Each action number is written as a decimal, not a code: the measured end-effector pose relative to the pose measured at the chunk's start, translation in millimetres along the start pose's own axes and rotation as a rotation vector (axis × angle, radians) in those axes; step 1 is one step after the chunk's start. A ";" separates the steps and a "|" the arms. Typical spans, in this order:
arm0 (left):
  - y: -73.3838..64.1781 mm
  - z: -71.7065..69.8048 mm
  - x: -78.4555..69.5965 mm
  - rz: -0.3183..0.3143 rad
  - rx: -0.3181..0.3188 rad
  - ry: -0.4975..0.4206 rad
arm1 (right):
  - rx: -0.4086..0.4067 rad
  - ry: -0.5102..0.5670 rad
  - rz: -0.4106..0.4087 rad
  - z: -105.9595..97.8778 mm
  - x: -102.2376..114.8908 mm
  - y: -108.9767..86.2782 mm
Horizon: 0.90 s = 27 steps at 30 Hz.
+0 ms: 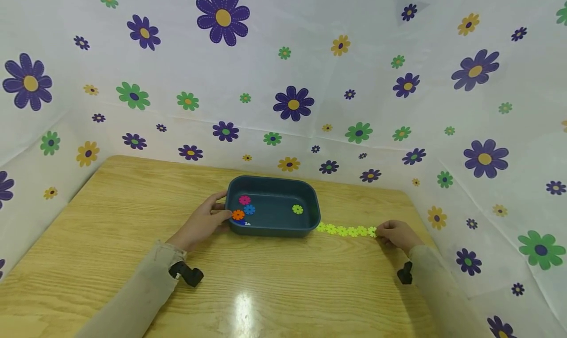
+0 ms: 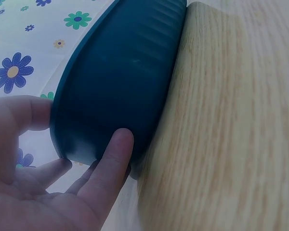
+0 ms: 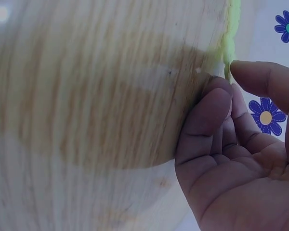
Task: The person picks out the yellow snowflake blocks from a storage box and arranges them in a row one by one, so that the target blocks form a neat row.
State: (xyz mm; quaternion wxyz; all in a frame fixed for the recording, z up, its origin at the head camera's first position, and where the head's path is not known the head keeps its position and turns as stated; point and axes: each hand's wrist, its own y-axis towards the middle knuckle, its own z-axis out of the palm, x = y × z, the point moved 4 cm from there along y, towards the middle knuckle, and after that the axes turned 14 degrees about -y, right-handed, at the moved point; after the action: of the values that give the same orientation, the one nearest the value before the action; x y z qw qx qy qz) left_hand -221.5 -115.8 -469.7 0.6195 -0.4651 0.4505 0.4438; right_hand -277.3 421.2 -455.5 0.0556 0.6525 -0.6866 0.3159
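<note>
A dark teal plastic tub [image 1: 271, 217] stands on the table with its open side up. My left hand [image 1: 204, 223] grips its left end, thumb at the rim; in the left wrist view, fingers press against the tub's outer wall [image 2: 115, 91]. To the right of the tub, a chain of yellow-green snowflake discs [image 1: 343, 231] runs in a row from the tub's front right corner. The right hand [image 1: 397, 235] pinches the chain's right end between thumb and finger. In the right wrist view, the chain [image 3: 229, 43] appears edge-on above the fingertips.
Inside the tub lie a pink disc [image 1: 244, 199], a blue disc [image 1: 249, 209], an orange disc [image 1: 238, 214] and a loose yellow-green disc [image 1: 298, 209]. The wooden table [image 1: 283, 279] meets a flower-printed white sheet [image 1: 261, 116] at the back and sides.
</note>
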 end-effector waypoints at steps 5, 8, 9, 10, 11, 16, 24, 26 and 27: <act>0.5 0.7 0.2 0.006 0.009 -0.002 | 0.000 -0.001 -0.001 0.0 1.3 -1.9; 0.2 0.6 0.3 0.003 0.005 0.001 | -0.006 -0.004 0.000 -0.5 2.4 -3.3; 0.2 0.6 0.4 0.003 0.004 0.004 | -0.006 -0.009 -0.006 -0.9 3.5 -4.1; 0.1 0.6 0.4 0.002 0.002 0.006 | -0.009 -0.006 -0.001 -1.4 4.7 -4.7; 0.1 0.5 0.5 0.000 0.000 0.006 | -0.011 -0.009 -0.006 -2.1 6.5 -5.3; 0.6 -0.2 0.9 0.005 0.005 0.006 | -0.008 0.020 -0.034 -5.4 23.7 -7.2; 0.9 -1.5 2.1 0.004 -0.001 0.005 | 0.000 -0.016 -0.129 -3.0 66.8 -8.5; 0.8 -0.7 1.7 0.004 -0.004 0.005 | -0.001 -0.017 -0.148 -1.5 76.8 -8.5; 0.7 -0.3 1.3 0.005 -0.005 0.005 | -0.003 -0.017 -0.156 -0.8 81.6 -8.6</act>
State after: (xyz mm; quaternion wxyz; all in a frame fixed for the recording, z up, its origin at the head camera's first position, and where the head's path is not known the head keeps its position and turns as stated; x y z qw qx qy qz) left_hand -221.9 -115.8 -471.1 0.6161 -0.4668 0.4519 0.4453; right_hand -281.2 351.8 -412.0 0.0754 0.7066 -0.6345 0.3040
